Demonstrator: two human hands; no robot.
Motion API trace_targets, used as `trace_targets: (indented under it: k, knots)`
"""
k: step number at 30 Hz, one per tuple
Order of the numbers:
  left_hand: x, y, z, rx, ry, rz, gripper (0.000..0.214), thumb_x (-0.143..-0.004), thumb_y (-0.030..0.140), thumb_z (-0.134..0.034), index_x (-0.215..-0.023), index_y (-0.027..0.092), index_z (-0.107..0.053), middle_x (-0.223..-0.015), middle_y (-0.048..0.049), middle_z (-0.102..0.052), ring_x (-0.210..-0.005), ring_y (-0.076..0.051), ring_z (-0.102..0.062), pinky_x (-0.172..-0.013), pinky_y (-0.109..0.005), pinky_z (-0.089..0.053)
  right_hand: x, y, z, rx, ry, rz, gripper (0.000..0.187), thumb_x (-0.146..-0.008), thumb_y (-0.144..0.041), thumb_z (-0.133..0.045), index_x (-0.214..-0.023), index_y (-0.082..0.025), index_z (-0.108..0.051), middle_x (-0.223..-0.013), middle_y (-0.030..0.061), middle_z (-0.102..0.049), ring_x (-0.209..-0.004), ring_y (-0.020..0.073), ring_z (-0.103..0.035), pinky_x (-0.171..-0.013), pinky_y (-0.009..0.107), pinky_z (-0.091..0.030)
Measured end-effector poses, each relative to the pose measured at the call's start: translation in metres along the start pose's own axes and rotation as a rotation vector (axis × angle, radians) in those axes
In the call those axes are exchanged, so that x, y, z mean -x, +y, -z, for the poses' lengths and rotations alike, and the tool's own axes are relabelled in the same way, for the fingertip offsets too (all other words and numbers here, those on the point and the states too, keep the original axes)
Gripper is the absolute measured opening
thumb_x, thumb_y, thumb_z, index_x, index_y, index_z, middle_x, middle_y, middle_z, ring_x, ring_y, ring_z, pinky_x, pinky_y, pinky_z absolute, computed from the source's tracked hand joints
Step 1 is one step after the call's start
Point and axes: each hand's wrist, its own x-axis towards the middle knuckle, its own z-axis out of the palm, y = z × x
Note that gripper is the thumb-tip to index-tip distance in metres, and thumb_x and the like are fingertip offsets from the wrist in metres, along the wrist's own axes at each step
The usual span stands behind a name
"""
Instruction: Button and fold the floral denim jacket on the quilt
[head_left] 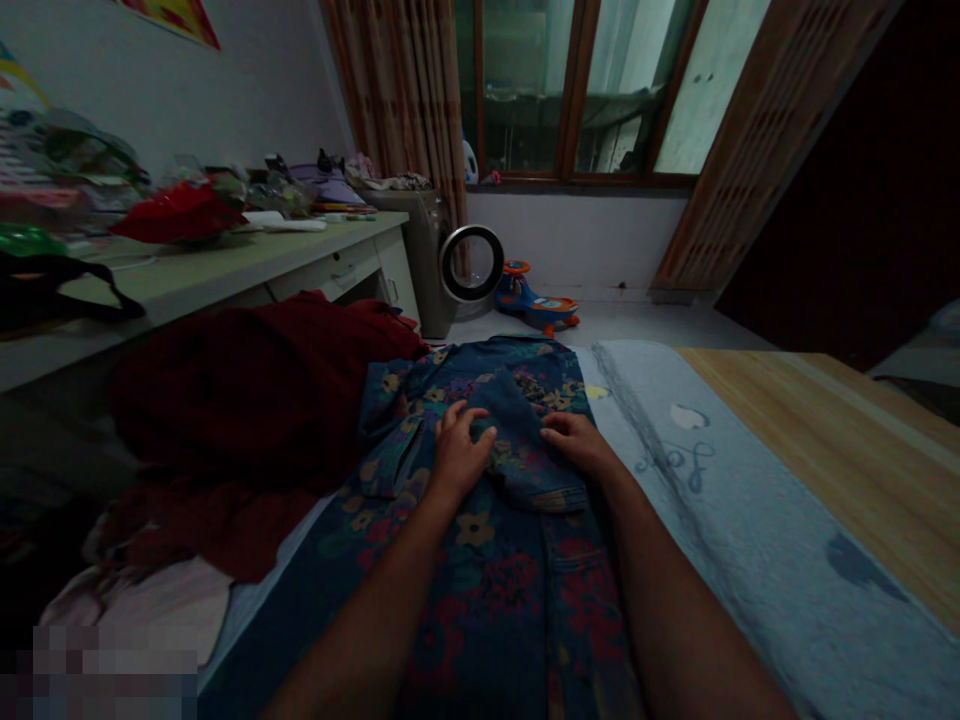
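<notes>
A dark blue denim coat with a flower print (480,600) lies spread out in front of me, its collar end away from me. One sleeve (525,465) is folded across the upper part of the coat, its cuff pointing towards me. My left hand (461,450) is at the left side of this sleeve, with thumb and fingers apart and curved over the cloth. At the sleeve's right side is my right hand (581,440), its fingers loosely bent, thumb and forefinger slightly apart. Neither hand visibly grips the fabric. The fingertips are dim.
Under the coat is a light blue blanket (720,510), with a wooden board (847,430) along its right. Dark red cloth (255,390) is heaped at the left beside a cluttered desk (292,245). Beyond are a washing machine with its round door open (472,262) and a blue ride-on toy (536,300).
</notes>
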Motion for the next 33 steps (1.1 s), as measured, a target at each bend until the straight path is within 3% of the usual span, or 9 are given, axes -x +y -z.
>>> trace_targets:
  k: [2, 5, 9, 13, 16, 18, 22, 28, 33]
  knots:
    - [-0.004, -0.009, -0.002, 0.014, 0.051, 0.17, 0.041, -0.074, 0.023, -0.069, -0.114, 0.019, -0.062, -0.138, -0.0143, -0.046, -0.135, -0.032, -0.041, -0.114, -0.046, -0.029, 0.001, -0.005, 0.0, -0.026, 0.011, -0.021, 0.024, -0.072, -0.041, -0.067, -0.082, -0.02, -0.066, -0.077, -0.0003, -0.067, -0.071, 0.0166, -0.061, -0.065, 0.027, -0.046]
    - [-0.006, -0.016, -0.006, 0.193, 0.025, 0.318, 0.059, -0.07, 0.02, -0.073, -0.126, 0.02, -0.052, -0.137, -0.0153, -0.045, -0.13, -0.03, -0.047, -0.11, -0.044, -0.035, 0.005, -0.014, 0.001, -0.181, 0.018, -0.075, 0.027, -0.071, -0.044, -0.068, -0.083, -0.021, -0.06, -0.072, -0.0038, -0.063, -0.063, 0.014, -0.056, -0.061, 0.025, -0.044]
    - [-0.005, -0.011, -0.008, 0.537, 0.048, 0.492, 0.068, -0.071, 0.015, -0.074, -0.131, 0.024, -0.044, -0.129, -0.0129, -0.053, -0.114, -0.025, -0.058, -0.099, -0.039, -0.045, 0.007, -0.021, -0.002, -0.306, 0.051, -0.085, 0.029, -0.072, -0.046, -0.068, -0.085, -0.023, -0.056, -0.071, -0.0057, -0.061, -0.063, 0.0132, -0.056, -0.061, 0.025, -0.045]
    - [-0.004, 0.0, -0.004, 0.863, 0.053, 0.64, 0.067, -0.076, 0.012, -0.068, -0.134, 0.026, -0.037, -0.103, -0.0058, -0.063, -0.085, -0.016, -0.065, -0.082, -0.031, -0.053, 0.006, -0.017, -0.006, -0.174, 0.049, -0.084, 0.031, -0.073, -0.046, -0.069, -0.092, -0.022, -0.062, -0.085, -0.001, -0.068, -0.077, 0.018, -0.063, -0.07, 0.029, -0.051]
    - [-0.004, 0.001, -0.002, 0.975, 0.077, 0.683, 0.064, -0.079, 0.011, -0.064, -0.134, 0.027, -0.036, -0.089, -0.0004, -0.062, -0.071, -0.013, -0.064, -0.071, -0.027, -0.054, 0.006, -0.013, -0.008, 0.024, 0.008, -0.047, 0.04, -0.073, -0.044, -0.073, -0.106, -0.022, -0.067, -0.107, 0.005, -0.071, -0.096, 0.0236, -0.065, -0.085, 0.036, -0.051]
    - [-0.005, -0.003, -0.002, 0.981, 0.062, 0.719, 0.059, -0.08, 0.012, -0.063, -0.131, 0.027, -0.038, -0.087, 0.0003, -0.062, -0.067, -0.012, -0.063, -0.068, -0.027, -0.054, 0.006, -0.012, -0.01, 0.126, -0.02, -0.029, 0.04, -0.075, -0.044, -0.073, -0.106, -0.02, -0.07, -0.109, 0.0064, -0.071, -0.097, 0.0254, -0.065, -0.088, 0.038, -0.051]
    - [-0.006, -0.01, -0.004, 0.95, -0.055, 0.746, 0.053, -0.078, 0.02, -0.068, -0.126, 0.026, -0.045, -0.087, -0.0016, -0.064, -0.068, -0.016, -0.064, -0.066, -0.031, -0.055, 0.003, -0.014, -0.012, 0.151, -0.088, -0.079, 0.034, -0.077, -0.044, -0.07, -0.1, -0.019, -0.074, -0.097, 0.0052, -0.074, -0.083, 0.0239, -0.067, -0.076, 0.036, -0.053]
    - [-0.006, -0.008, -0.005, 1.037, -0.018, 0.671, 0.077, -0.074, 0.012, -0.068, -0.139, 0.035, -0.034, -0.106, -0.0031, -0.066, -0.08, -0.017, -0.066, -0.072, -0.03, -0.055, -0.005, -0.023, -0.012, 0.128, -0.131, -0.214, 0.032, -0.076, -0.044, -0.073, -0.096, -0.02, -0.075, -0.092, 0.0041, -0.075, -0.075, 0.0207, -0.067, -0.069, 0.032, -0.053]
    - [-0.006, -0.006, -0.004, 1.241, -0.058, 0.666, 0.059, -0.074, 0.009, -0.063, -0.129, 0.024, -0.047, -0.092, -0.0034, -0.066, -0.08, -0.016, -0.066, -0.077, -0.029, -0.055, 0.0, -0.026, -0.016, 0.069, -0.095, -0.211, 0.032, -0.068, -0.041, -0.08, -0.093, -0.021, -0.075, -0.087, 0.0023, -0.075, -0.075, 0.0203, -0.068, -0.067, 0.03, -0.052]
